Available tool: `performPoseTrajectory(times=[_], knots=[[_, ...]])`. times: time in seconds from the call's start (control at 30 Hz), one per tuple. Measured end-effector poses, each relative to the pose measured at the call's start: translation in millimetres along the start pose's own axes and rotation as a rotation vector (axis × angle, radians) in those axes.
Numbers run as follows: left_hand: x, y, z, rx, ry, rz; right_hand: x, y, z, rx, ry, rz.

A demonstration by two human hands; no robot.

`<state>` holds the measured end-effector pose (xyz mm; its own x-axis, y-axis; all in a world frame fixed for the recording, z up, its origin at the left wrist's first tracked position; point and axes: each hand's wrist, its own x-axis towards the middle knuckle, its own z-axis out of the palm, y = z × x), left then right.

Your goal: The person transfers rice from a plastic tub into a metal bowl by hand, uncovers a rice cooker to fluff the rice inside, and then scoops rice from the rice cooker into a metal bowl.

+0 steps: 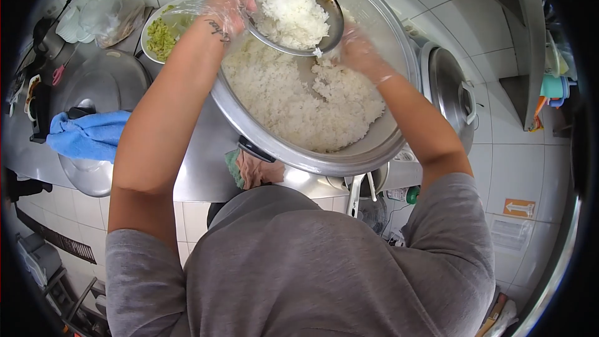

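My left hand, in a clear plastic glove, grips the left rim of a round metal bowl. A mound of white cooked rice lies in the bowl, and a few grains cling to its near rim. The bowl is held above a large metal pot that contains more rice. At the bowl's right edge is my right hand, also gloved and blurred by motion. Its fingers are partly hidden, so whether it touches the bowl is unclear.
Left of the pot stands a white dish of chopped green food. A blue cloth lies over a big metal lid. Another lidded pot stands to the right. Folded cloths lie at the counter's front edge.
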<state>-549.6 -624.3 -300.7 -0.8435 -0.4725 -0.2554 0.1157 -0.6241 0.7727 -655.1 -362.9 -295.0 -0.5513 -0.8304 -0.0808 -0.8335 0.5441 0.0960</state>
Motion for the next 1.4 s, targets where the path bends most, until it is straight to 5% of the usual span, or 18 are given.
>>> performPoseTrajectory(times=[0.03, 0.07, 0.13, 0.2, 0.3, 0.37, 0.47, 0.7, 0.77, 0.87, 0.9, 1.0, 1.23, 1.37, 1.4], knots=[[-2, 0, 1, 0.002, 0.005, -0.003, 1, 16, 14, 0.040, 0.325, 0.042], [-2, 0, 2, -0.030, 0.004, 0.006, -5, 5, -4, 0.042, 0.322, 0.036], [-1, -2, -1, -0.059, 0.007, 0.010, -39, -38, -60, 0.476, -0.369, 0.058], [5, -1, -5, -0.043, -0.058, 0.031, -65, -60, -33, 0.430, -0.397, -0.312], [2, 0, -5, -0.001, -0.058, 0.054, -80, -102, 1, 0.421, -0.380, -0.460], [-2, 5, -6, -0.011, -0.092, 0.003, -74, -114, 23, 0.401, -0.249, -0.418], [-9, 8, -3, -0.041, -0.101, -0.025, -59, -128, 33, 0.469, -0.451, -0.354], [-4, 4, 4, -0.124, 0.051, 0.019, -42, -112, 39, 0.710, -0.332, -0.314], [1, 0, 3, -0.158, 0.024, 0.038, -15, -103, 16, 1.099, -0.552, 0.164], [6, 1, -3, -0.155, -0.018, 0.014, 12, -89, 33, 0.709, -0.369, 0.027], [12, 2, -9, 0.010, -0.057, -0.011, -1, -94, 46, 0.528, -0.176, -0.173], [3, 3, 1, 0.062, -0.009, -0.050, -13, -119, 22, 0.285, -0.412, -0.213], [12, 17, 28, -0.261, 0.011, -0.062, 31, -106, 52, 0.462, -0.422, -0.422], [20, 26, 44, -0.325, 0.029, 0.056, 113, -74, 24, 0.836, -0.005, 0.206], [18, 26, 42, -0.326, 0.033, 0.069, 121, -75, 30, 0.835, -0.003, 0.192]])
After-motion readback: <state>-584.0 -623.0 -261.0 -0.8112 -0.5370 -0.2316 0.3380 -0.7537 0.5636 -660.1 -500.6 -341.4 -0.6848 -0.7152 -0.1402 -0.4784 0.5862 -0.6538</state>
